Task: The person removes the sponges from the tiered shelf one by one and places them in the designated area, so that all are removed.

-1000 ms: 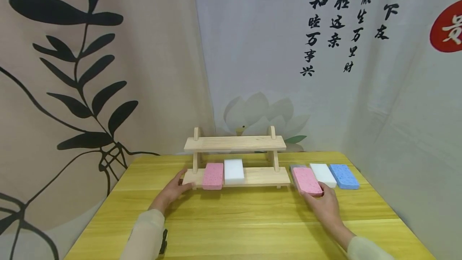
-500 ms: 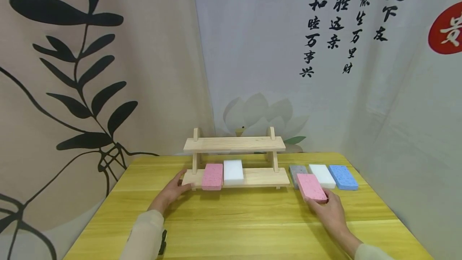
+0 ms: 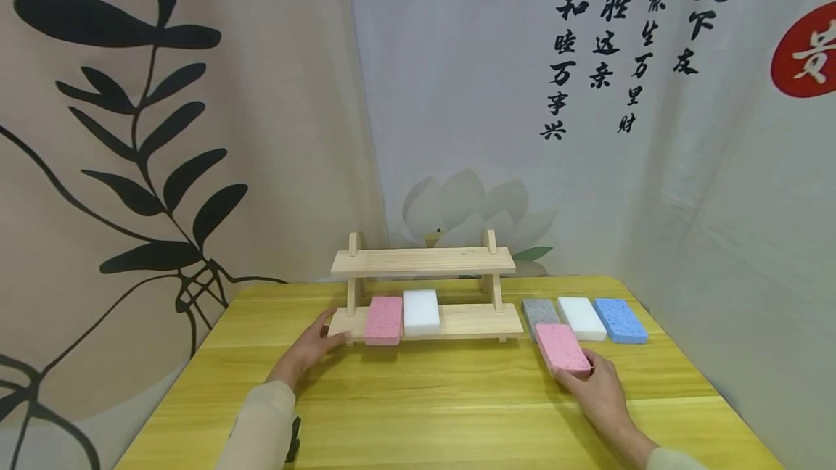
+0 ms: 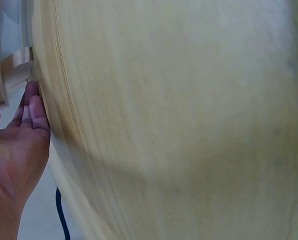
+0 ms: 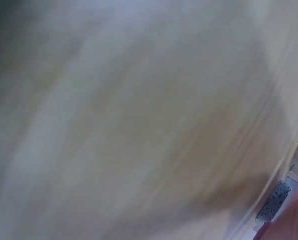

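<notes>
My right hand (image 3: 601, 392) pinches a pink sponge (image 3: 562, 347) by its near end, just in front of a grey sponge (image 3: 540, 312). At the left end of a two-tier wooden shelf (image 3: 480, 319), my left hand (image 3: 310, 347) grips the lower board, thumb at its front edge. On that board lie another pink sponge (image 3: 384, 319) and a white sponge (image 3: 421, 310), side by side. The left wrist view shows the left palm and fingers (image 4: 35, 107) by the shelf's wood. Only a sliver of the right hand and the grey sponge (image 5: 273, 202) appear in the right wrist view.
To the right of the grey sponge, a white sponge (image 3: 581, 318) and a blue sponge (image 3: 620, 320) lie in a row on the wooden table (image 3: 431, 412). Printed cloth (image 3: 457, 93) hangs behind the table and at its sides.
My right hand has drawn the pink sponge toward me, off the grey sponge, which now shows more fully. My left hand keeps its place on the shelf.
</notes>
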### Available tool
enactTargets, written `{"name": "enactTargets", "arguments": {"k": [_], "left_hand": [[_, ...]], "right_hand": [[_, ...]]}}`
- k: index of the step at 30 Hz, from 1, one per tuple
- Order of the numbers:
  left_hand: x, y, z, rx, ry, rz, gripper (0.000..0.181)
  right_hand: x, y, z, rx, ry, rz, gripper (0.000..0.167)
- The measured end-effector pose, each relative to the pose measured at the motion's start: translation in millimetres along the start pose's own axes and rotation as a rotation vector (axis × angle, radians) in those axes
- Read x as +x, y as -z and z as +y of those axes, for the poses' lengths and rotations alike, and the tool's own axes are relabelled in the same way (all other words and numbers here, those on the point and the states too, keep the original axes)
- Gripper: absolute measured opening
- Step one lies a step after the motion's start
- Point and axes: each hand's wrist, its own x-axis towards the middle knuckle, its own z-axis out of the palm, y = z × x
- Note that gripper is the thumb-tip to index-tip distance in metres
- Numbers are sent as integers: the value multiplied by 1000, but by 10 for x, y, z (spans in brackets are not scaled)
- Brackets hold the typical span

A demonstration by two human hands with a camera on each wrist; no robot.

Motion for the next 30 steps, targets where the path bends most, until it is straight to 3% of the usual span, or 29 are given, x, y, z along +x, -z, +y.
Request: {"name": "enactTargets", "arguments": {"k": [30], "left_hand": [[-12,10,5,22,8,4,84]], "right_hand": [[8,-33,79,-32,25,-20,86]]}}
